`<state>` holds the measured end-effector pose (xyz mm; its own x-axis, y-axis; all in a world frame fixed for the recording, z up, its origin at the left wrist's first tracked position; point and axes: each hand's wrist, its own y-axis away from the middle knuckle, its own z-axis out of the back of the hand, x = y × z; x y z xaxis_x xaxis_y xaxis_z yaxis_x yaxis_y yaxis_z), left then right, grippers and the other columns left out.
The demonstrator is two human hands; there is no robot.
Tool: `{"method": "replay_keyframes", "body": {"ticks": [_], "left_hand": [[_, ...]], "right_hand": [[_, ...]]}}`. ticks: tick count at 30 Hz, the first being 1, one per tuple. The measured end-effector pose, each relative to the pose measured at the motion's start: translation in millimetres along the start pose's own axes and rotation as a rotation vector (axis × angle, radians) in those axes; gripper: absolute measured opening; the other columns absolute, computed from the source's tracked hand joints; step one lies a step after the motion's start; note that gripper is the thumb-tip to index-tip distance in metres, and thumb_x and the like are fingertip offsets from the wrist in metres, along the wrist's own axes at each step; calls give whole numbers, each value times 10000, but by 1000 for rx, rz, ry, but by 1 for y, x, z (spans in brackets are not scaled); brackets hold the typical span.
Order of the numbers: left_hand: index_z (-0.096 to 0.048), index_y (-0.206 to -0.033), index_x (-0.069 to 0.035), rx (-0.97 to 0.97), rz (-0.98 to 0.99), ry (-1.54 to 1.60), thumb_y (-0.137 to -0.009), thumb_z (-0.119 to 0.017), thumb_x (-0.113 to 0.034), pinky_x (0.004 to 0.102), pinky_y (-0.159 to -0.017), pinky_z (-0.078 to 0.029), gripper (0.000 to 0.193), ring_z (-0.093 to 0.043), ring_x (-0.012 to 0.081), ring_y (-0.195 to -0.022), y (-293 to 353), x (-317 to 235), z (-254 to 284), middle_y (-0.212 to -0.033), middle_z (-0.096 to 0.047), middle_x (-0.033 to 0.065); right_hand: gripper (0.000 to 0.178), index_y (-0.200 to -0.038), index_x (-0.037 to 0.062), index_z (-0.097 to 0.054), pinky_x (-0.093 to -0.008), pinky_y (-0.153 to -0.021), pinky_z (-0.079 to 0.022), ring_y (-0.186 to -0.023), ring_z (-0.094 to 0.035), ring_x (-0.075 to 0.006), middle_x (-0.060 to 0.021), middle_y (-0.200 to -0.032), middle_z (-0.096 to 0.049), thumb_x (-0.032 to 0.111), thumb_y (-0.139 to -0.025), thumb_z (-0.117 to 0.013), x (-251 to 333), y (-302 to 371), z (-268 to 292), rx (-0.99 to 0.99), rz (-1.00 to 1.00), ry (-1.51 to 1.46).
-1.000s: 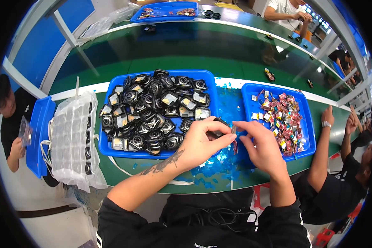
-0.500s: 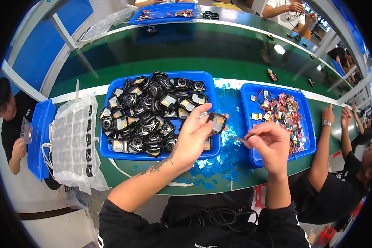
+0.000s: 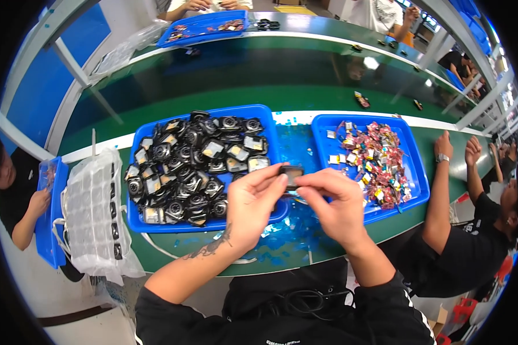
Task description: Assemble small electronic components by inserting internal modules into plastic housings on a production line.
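Between my two hands is a small black smartwatch case (image 3: pixel 292 174), its inner side turned toward me. My left hand (image 3: pixel 249 201) is closed on it, with thumb and fingers along its left side. My right hand (image 3: pixel 336 201) is pinched at the case's right edge; whatever lies between those fingertips is hidden. Left of the case, a blue tray (image 3: pixel 274 138) is heaped with similar black watch cases (image 3: pixel 193 164). To the right, another blue tray (image 3: pixel 420 169) holds a pile of small reddish and white parts (image 3: pixel 380 155).
Blue film scraps (image 3: pixel 282 233) litter the green table between and in front of the trays. A clear plastic compartment tray (image 3: pixel 92 213) stands at the left. Co-workers sit on both sides; a person's raised hand (image 3: pixel 443 148) is near the right tray. Loose parts (image 3: pixel 361 99) lie beyond.
My right hand has moved left from beside the right tray to the watch case. The thin dark piece seen in its fingers is now hidden. The view has shifted slightly.
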<state>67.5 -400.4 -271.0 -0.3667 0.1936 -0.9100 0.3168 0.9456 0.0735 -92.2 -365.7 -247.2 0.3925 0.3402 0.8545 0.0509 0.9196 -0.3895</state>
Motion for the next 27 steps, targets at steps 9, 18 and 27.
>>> {"method": "replay_keyframes", "body": {"ticks": [9, 18, 27], "left_hand": [[-525, -1253, 83, 197, -15, 80, -935, -580, -12, 255, -905, -512, 336, -624, 146, -1044, 3, 7, -1, -1170, -637, 155], [-529, -1246, 113, 192, -90, 54, -918, -588, 25, 280, -950, -508, 345, -618, 175, -1076, 2, 17, -1, -1189, -623, 176], [-559, -1255, 85, 204, -100, 46, -926, -579, 27, 261, -924, -507, 335, -616, 142, -1042, 5, 15, -2, -1163, -645, 142]], "right_hand": [[131, -889, 14, -685, -262, -543, -473, -632, -633, -147, -76, -784, -685, -30, -772, -724, 17, 0, 4, -100, -20, 95], [136, -829, 30, -658, -307, -554, -483, -617, -637, -204, -89, -747, -669, -23, -737, -743, 8, -3, 6, -55, 134, 260], [121, -769, 72, -675, -326, -611, -419, -617, -612, -187, -27, -702, -654, 16, -705, -761, 17, -5, 9, -41, 161, 372]]}}
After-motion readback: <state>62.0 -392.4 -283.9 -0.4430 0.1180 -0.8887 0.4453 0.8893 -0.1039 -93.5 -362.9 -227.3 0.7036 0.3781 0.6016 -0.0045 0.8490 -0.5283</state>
